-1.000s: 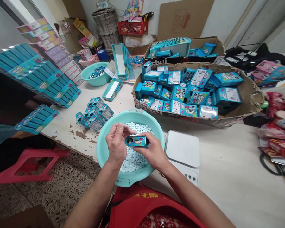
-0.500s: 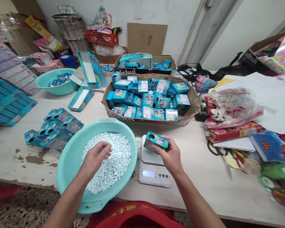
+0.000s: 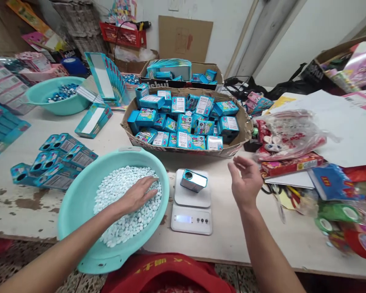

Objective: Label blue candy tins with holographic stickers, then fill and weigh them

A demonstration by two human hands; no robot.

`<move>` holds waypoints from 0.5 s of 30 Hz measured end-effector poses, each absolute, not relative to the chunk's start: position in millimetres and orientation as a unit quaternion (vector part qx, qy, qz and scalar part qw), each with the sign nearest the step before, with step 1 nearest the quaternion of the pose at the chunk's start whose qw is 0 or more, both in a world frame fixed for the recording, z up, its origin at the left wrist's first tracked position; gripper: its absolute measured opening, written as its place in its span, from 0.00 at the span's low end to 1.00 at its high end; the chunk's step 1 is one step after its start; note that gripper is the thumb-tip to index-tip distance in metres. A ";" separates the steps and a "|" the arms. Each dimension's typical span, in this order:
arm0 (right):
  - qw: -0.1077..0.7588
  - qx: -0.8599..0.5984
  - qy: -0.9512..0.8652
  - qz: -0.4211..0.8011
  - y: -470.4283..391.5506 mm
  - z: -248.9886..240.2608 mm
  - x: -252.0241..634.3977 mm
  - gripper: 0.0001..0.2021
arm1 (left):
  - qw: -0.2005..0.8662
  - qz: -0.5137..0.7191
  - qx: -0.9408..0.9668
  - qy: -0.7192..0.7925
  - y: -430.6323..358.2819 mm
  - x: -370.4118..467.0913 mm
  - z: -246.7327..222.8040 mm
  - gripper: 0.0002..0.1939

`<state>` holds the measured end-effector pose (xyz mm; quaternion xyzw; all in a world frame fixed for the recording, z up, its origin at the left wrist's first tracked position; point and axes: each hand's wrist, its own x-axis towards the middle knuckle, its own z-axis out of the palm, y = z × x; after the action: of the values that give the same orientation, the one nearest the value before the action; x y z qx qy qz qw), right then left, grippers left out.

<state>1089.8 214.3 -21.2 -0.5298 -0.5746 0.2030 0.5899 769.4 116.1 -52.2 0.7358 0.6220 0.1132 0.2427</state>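
My left hand [image 3: 140, 195] rests on the pale candies [image 3: 122, 226] in the turquoise basin [image 3: 70, 219], fingers stretched out over them. Nothing shows in its grasp. On the plate of the white kitchen scale [image 3: 191, 221] lies a small blue box [image 3: 194, 181] with a round hole at its left end. The scale's display is lit, but I cannot read it. To the right of the scale, my right hand [image 3: 247, 181] is raised above the table, holding nothing, with its thumb apart from the curled fingers.
Behind the scale stands a cardboard tray [image 3: 171, 156] heaped with blue boxes. Several boxes with holes [image 3: 55, 160] stand left of the basin. A second turquoise bowl [image 3: 53, 106] holds shiny wrapped pieces. At right lie scissors [image 3: 279, 195], a plastic bag [image 3: 299, 130] and tape rolls [image 3: 338, 213].
My right hand has let go of the blue box, now on the scale, and moved right. My left hand has lowered onto the candies, its fingers spreading.
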 end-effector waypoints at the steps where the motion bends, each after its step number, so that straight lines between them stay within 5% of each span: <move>1: 0.580 -0.525 -0.601 0.163 233.4 -10.5 1094.5 0.15 | 0.242 0.116 0.741 0.616 117.7 772.7 -54.8 0.24; 6: 0.375 -0.579 -0.723 0.040 364.9 28.1 1104.9 0.15 | 0.247 0.055 0.757 0.603 107.3 784.8 -51.7 0.19; 10: 0.156 -0.622 -0.764 0.067 446.2 17.0 1095.8 0.31 | 0.252 -0.011 0.782 0.570 90.8 782.0 -39.8 0.15; 15: 0.050 -0.632 -0.770 0.073 469.6 -2.9 1082.3 0.29 | 0.280 -0.033 0.765 0.578 63.6 765.5 -36.1 0.13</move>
<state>1082.3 469.6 -2.9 -0.6317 -0.7702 0.0730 0.0496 765.5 63.6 -36.1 0.7653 0.5784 -0.0325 0.2805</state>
